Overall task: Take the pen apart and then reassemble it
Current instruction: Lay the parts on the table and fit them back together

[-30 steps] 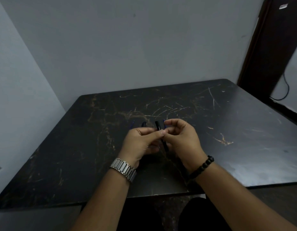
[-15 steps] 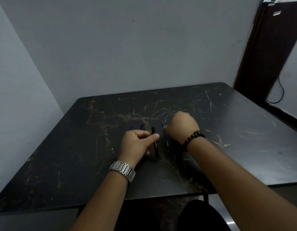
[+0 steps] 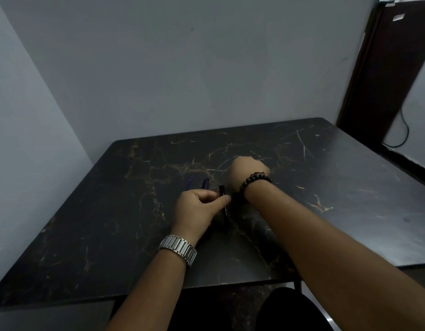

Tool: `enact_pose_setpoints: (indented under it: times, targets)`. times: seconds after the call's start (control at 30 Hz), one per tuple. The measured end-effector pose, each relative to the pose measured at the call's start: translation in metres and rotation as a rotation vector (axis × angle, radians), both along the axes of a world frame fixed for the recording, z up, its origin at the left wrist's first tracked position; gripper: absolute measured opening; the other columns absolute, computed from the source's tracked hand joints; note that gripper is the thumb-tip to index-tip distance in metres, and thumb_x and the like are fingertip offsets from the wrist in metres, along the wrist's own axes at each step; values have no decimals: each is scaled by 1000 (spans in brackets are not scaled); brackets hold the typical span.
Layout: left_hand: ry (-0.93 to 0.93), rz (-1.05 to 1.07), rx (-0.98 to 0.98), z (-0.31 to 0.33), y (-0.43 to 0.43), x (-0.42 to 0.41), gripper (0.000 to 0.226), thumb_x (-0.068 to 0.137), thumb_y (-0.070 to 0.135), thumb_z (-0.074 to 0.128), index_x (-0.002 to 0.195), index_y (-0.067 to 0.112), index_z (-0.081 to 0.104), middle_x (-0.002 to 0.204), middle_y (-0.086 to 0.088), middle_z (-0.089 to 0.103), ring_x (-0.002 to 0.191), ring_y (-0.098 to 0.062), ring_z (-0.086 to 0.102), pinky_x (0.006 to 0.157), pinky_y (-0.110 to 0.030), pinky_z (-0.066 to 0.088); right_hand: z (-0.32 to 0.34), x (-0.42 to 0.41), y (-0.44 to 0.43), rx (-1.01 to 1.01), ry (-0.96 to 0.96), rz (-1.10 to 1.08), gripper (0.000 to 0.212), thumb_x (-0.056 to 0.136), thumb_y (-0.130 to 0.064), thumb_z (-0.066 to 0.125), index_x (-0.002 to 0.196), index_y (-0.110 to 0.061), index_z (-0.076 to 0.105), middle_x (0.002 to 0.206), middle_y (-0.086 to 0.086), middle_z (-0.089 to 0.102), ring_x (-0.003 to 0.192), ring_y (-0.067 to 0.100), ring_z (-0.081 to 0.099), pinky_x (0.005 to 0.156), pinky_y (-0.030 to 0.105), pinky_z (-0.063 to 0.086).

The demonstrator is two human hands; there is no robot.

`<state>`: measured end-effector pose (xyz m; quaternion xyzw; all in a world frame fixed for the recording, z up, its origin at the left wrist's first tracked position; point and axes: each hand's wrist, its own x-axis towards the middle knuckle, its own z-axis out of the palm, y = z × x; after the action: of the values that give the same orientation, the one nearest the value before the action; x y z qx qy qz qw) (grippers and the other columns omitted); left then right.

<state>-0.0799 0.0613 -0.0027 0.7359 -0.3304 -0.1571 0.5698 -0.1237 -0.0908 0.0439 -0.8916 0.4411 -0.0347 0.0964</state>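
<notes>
Two bare hands over a dark marble-patterned table (image 3: 326,187), centre of the frame. Left hand (image 3: 197,209): just below centre, fingers curled, thumb and forefinger pinched on a black pen barrel (image 3: 223,204). The barrel runs roughly up and down the frame, upper end clear of the fingers, lower end towards the near table edge; faint pale lettering on its side. A metal link watch (image 3: 179,248) on the left wrist. Right hand (image 3: 246,170): just above and right of centre, back of the hand to the camera, fingers bent away and hidden; whether they grip anything cannot be told. A dark beaded bracelet (image 3: 254,180) on the right wrist. Two small blue pen parts lying on the table just up-left of the left hand: one thin (image 3: 189,183), one thicker (image 3: 205,183), side by side and apart. Grey walls fill the upper frame; a dark door (image 3: 383,75) at upper right, with a black cable (image 3: 403,137) hanging beside it.
</notes>
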Motion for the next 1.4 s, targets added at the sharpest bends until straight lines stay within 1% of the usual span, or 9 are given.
enact_pose_setpoints:
  times: [0.13, 0.2, 0.27, 0.4, 0.5, 0.67, 0.8, 1.03, 1.4]
  targets:
    - [-3, 13, -14, -2, 0, -1, 12, 79, 32, 87, 73, 22, 83, 66, 0, 78, 50, -3, 64, 43, -17, 43, 2, -12, -8, 319, -254, 15, 19, 99, -24, 55, 89, -10, 64, 84, 5, 61, 76, 17, 60, 65, 28, 52]
    - [-15, 11, -26, -2, 0, -1, 11, 81, 31, 86, 74, 23, 83, 68, 2, 79, 49, -1, 63, 44, -15, 43, 2, -21, -13, 593, -538, -21, 14, 97, -21, 60, 96, -10, 69, 89, 4, 67, 75, 13, 62, 58, 23, 51]
    - [-33, 1, -39, -2, 0, -1, 9, 82, 31, 84, 76, 25, 83, 71, 5, 80, 52, 0, 65, 45, -13, 44, 4, -31, -12, 776, -784, -12, 11, 96, -21, 62, 94, -13, 70, 83, 1, 67, 66, 8, 59, 51, 18, 46]
    - [-54, -16, -47, -1, 1, -3, 6, 83, 32, 84, 81, 26, 84, 77, 11, 80, 63, 0, 71, 50, -12, 46, 21, -46, -11, 878, -1090, 122, 14, 97, -16, 62, 84, -15, 68, 73, -1, 67, 61, 9, 57, 58, 23, 44]
    - [-70, -28, -60, -2, 2, -4, 7, 84, 31, 85, 86, 24, 84, 78, 13, 81, 67, 0, 73, 53, -12, 49, 39, -52, -5, 895, -1203, 188, 19, 97, -13, 61, 79, -18, 66, 67, -5, 68, 60, 10, 57, 60, 26, 41]
    - [-89, -36, -100, -1, 2, -6, 6, 83, 28, 85, 87, 32, 82, 84, 19, 81, 76, 1, 76, 61, -13, 55, 49, -52, 5, 829, -1189, 252, 16, 97, -12, 62, 82, -15, 66, 72, -2, 69, 63, 12, 57, 61, 26, 43]
    - [-127, -34, -120, 1, 3, -8, 15, 83, 25, 86, 84, 38, 78, 86, 23, 79, 78, 3, 75, 64, -10, 55, 45, -52, 8, 700, -1142, 284, 16, 96, -10, 62, 82, -15, 68, 74, 0, 68, 60, 4, 60, 56, 14, 46]
    - [-147, 15, -128, 0, 3, -8, 10, 82, 25, 86, 91, 28, 83, 83, 16, 81, 78, 2, 75, 65, -11, 55, 38, -53, 8, 617, -1072, 306, 14, 96, -11, 63, 84, -15, 68, 76, 0, 70, 58, -4, 60, 53, 8, 45]
    - [-159, 23, -140, 2, 4, -8, 10, 84, 23, 84, 93, 28, 83, 81, 12, 81, 78, 1, 75, 64, -10, 54, 10, -53, 16, 633, -782, 354, 11, 88, -19, 73, 78, -22, 71, 72, -9, 71, 65, -6, 63, 70, 21, 49]
